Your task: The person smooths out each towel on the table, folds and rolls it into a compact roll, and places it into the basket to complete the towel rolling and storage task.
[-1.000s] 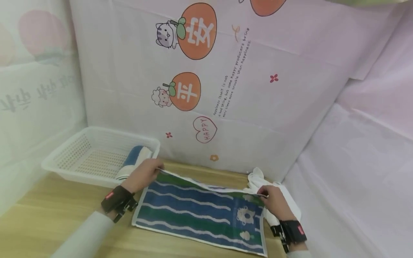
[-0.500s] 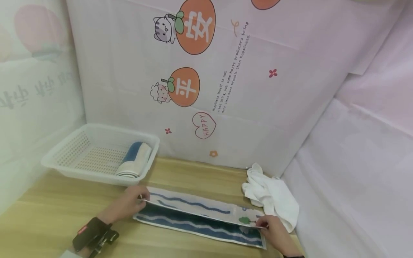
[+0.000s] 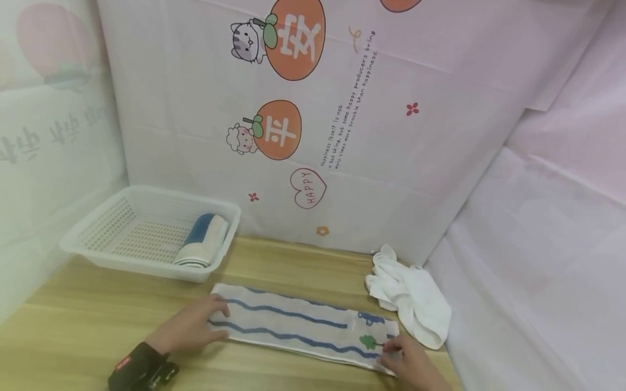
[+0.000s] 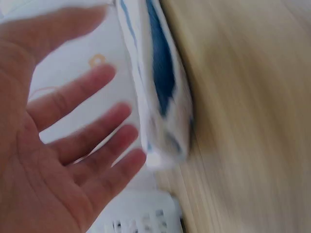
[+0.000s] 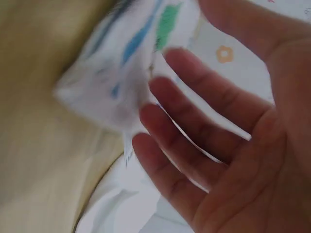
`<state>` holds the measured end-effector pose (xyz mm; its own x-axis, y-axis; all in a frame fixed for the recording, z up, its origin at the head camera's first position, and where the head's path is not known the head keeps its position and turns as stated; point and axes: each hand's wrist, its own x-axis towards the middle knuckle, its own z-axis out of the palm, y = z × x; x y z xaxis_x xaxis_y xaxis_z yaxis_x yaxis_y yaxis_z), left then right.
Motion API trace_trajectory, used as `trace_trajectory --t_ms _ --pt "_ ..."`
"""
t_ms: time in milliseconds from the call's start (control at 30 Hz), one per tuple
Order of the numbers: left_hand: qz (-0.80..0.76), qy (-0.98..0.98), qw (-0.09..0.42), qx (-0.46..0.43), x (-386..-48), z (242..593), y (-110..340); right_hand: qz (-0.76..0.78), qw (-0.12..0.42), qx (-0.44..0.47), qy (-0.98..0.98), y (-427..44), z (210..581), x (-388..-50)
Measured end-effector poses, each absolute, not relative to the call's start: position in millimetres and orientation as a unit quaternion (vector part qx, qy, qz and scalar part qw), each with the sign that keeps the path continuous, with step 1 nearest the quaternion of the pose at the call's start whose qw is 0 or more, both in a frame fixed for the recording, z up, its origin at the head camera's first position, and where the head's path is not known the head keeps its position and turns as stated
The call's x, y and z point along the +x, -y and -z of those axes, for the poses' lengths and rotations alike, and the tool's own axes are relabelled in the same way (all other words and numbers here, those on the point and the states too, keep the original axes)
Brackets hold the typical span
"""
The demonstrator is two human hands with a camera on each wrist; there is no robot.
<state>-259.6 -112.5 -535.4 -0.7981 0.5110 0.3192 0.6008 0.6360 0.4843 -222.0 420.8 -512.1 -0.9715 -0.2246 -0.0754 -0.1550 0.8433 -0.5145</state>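
A white towel (image 3: 293, 323) with wavy blue stripes and a small green tree lies folded into a long strip on the wooden table. At its left end is my left hand (image 3: 195, 325), fingers spread; in the left wrist view the hand (image 4: 63, 131) holds nothing and the towel (image 4: 160, 82) shows its folded layers. My right hand (image 3: 408, 361) is by the towel's right end, near the tree. Seen from the right wrist, that hand (image 5: 218, 131) has extended fingers, with the towel's corner (image 5: 107, 92) just beyond them; whether they touch is blurred.
A white perforated basket (image 3: 122, 264) stands at the back left, with a rolled blue and white towel (image 3: 202, 239) in its right side. A crumpled white cloth (image 3: 415, 301) lies at the right, against the printed fabric wall (image 3: 371, 217).
The towel's far edge, pinched in both hands, came toward me and down over the near part, covering its dark striped side. Both hands have released it.
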Motion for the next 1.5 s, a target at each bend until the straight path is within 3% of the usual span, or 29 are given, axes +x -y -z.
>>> trace_trajectory --t_ms 533,1100,1333,1500 --pt "0.295 0.918 0.043 -0.261 -260 548 96 0.218 -0.043 -0.061 -0.973 -409 532 -248" --pt "0.304 0.914 0.039 -0.264 -256 548 101 0.225 0.056 0.076 -0.97 -424 544 -250" --pt "0.281 0.915 0.05 -0.287 -261 545 102 0.228 0.011 0.053 -0.972 -420 541 -250" --pt "0.274 0.91 0.058 -0.304 -264 545 103 0.26 -0.055 0.075 -0.961 -417 532 -247"
